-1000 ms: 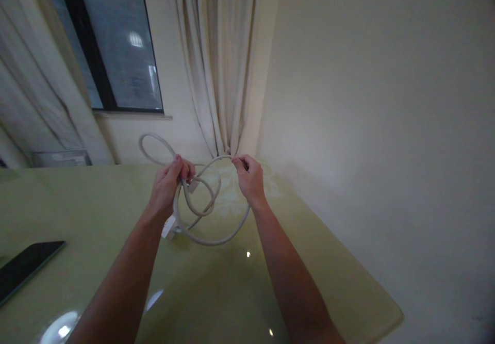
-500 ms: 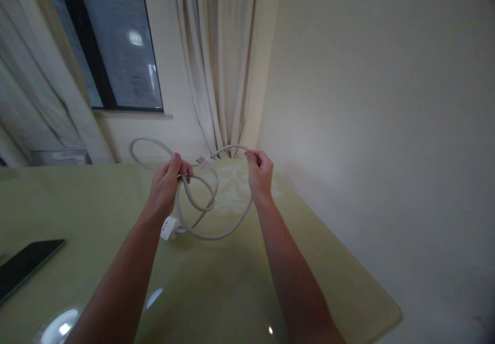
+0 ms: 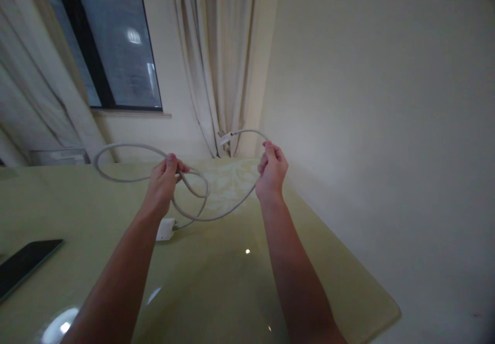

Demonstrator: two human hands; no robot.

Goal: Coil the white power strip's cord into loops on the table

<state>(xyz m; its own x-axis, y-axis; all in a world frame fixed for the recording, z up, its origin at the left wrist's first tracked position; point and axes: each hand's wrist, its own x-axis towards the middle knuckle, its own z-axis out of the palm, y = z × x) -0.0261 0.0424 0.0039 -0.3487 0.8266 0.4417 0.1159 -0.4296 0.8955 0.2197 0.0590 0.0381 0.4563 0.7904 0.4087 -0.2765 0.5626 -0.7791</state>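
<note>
A pale grey-white extension cord (image 3: 209, 219) hangs in loose loops between my two hands above the table. My left hand (image 3: 162, 183) is closed around the gathered loops; one wide loop sticks out to its left and a smaller one to its right. Pinched between the fingers of my right hand (image 3: 273, 170) is the cord close to its plug end. The white plug (image 3: 225, 138), its prongs showing, dangles in the air left of that hand, in front of the curtain. Below my left hand, the white socket block (image 3: 165, 229) is at the table surface, partly behind my left forearm.
The greenish glossy table (image 3: 216, 282) reaches to the wall (image 3: 379, 127) on the right. A dark flat device (image 3: 29, 264), perhaps a tablet, lies at the left. Behind the table are curtains (image 3: 228, 50) and a dark-framed window (image 3: 116, 39).
My right hand has moved right and slightly up, drawing the plug up and away from the loops. The left loop has widened, and the socket block has turned and shifted slightly left.
</note>
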